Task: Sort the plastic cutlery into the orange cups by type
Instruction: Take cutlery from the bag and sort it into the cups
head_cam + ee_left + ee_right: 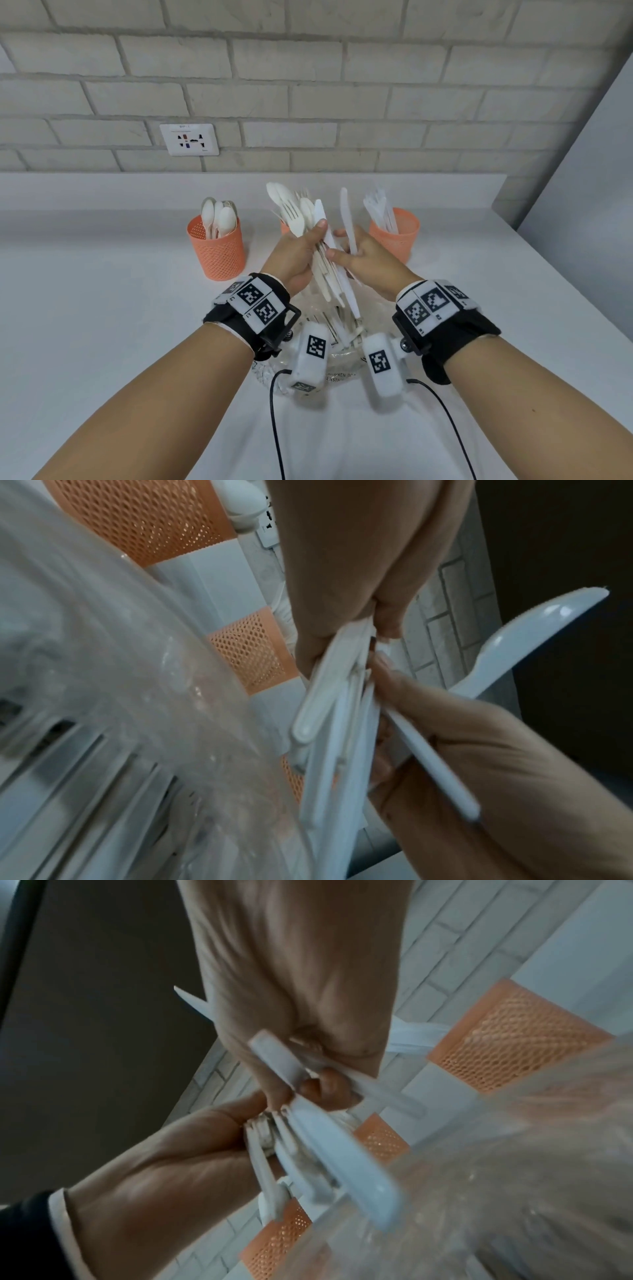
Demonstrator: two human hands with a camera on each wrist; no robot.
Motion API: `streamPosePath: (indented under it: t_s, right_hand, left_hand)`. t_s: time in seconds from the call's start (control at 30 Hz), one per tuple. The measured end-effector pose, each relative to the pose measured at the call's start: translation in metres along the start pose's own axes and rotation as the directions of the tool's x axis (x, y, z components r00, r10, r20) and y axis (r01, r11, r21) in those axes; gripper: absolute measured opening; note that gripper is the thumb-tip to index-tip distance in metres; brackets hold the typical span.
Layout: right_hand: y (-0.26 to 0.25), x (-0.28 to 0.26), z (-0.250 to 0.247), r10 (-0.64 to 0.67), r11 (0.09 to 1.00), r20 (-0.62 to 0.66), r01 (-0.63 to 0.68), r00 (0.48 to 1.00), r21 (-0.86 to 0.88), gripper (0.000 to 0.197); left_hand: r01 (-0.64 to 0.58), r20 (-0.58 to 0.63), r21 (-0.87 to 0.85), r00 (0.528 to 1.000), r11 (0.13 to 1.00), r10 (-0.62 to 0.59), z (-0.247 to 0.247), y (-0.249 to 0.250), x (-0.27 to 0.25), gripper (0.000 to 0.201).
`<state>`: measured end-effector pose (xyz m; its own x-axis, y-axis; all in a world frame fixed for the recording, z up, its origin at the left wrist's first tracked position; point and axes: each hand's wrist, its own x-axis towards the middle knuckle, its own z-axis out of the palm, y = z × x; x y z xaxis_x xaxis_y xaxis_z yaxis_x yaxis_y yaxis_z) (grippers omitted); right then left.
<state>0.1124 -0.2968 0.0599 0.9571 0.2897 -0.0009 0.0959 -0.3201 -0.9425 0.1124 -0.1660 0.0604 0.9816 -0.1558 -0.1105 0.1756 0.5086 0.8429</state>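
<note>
Head view, hands: both raised close together above the white tabletop (102, 325), over a clear plastic bag (342, 356) that holds more white cutlery.
Left hand (294, 253): fingers curled round a fanned bundle of mixed cutlery (308, 222), with forks, spoons and a knife standing upward.
Right hand (370, 260): pinches a single white knife (347, 222), blade up, just beside the bundle.
Left orange cup (216, 250): mesh, holds spoons, stands left of the hands.
Middle orange cup (284, 226): mostly hidden behind the bundle; contents cannot be told.
Right orange cup (394, 233): holds knives.
Left wrist view: the bundle's handles (329, 723) cross the left palm, the right hand alongside.
Wall: grey brick with a white socket plate (189, 139).
</note>
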Motion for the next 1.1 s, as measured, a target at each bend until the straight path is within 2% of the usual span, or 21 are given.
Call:
streamPosePath:
  t_s: [0.1,0.2,0.27,0.33,0.4,0.5,0.57,0.63,0.8,0.9,0.97,1.03,1.1]
  right_hand:
    - [0.002,0.001,-0.006,-0.011,1.000,0.044,0.012,0.999,-0.018,0.045]
    - [0.000,0.000,-0.020,-0.006,0.999,0.044,0.007,0.999,-0.042,0.047]
    - [-0.004,0.004,-0.038,0.039,0.999,-0.032,-0.040,0.999,-0.031,0.042]
    - [-0.006,0.016,-0.059,0.035,0.999,-0.177,-0.039,0.984,-0.019,0.032]
    - [-0.006,0.035,-0.078,-0.019,0.999,-0.349,0.029,0.937,0.024,0.022]
    - [-0.002,0.065,-0.097,-0.096,0.994,-0.558,0.103,0.824,-0.019,0.012]
    - [0.000,0.079,-0.101,-0.146,0.988,-0.631,0.143,0.762,-0.055,0.012]
    - [0.005,0.090,-0.100,-0.169,0.985,-0.659,0.152,0.733,-0.084,0.020]
    - [0.032,0.101,-0.093,-0.053,0.997,-0.543,0.013,0.838,-0.076,0.030]
    - [0.039,0.101,-0.090,-0.018,0.996,-0.479,-0.026,0.878,-0.085,0.038]
    - [0.036,0.100,-0.089,-0.053,0.992,-0.472,-0.008,0.880,-0.125,0.045]
    - [0.028,0.097,-0.089,-0.210,0.963,-0.536,0.079,0.817,-0.257,0.047]
    - [0.017,0.091,-0.085,-0.432,0.875,-0.567,0.174,0.701,-0.452,0.043]
  left_hand:
    - [-0.004,-0.009,0.017,1.000,1.000,0.004,0.001,-0.001,0.003,0.021]
    - [-0.023,-0.110,0.038,0.994,0.999,0.027,0.000,-0.001,0.010,0.005]
    - [-0.011,-0.148,0.038,0.989,0.999,0.017,-0.002,0.002,0.014,0.007]
    - [0.016,-0.131,0.020,0.991,1.000,-0.013,-0.004,0.004,0.017,0.013]
    - [0.059,-0.076,0.005,0.995,0.998,-0.058,-0.006,0.004,0.020,0.016]
    - [0.095,0.007,0.044,0.995,0.995,-0.095,-0.007,0.001,0.024,0.019]
    - [0.098,0.033,0.066,0.994,0.993,-0.101,-0.007,0.000,0.025,0.019]
    - [0.097,0.039,0.078,0.994,0.992,-0.100,-0.007,-0.001,0.027,0.018]
    - [0.076,0.083,0.091,0.993,0.993,-0.084,-0.014,-0.001,0.030,0.016]
    - [0.068,0.118,0.099,0.990,0.993,-0.080,-0.016,0.000,0.030,0.015]
    - [0.072,0.118,0.095,0.990,0.993,-0.083,-0.016,0.001,0.030,0.014]
    - [0.079,0.114,0.064,0.990,0.995,-0.086,-0.017,0.002,0.031,0.014]
    - [0.073,0.116,0.011,0.990,0.997,-0.074,-0.017,0.004,0.033,0.012]
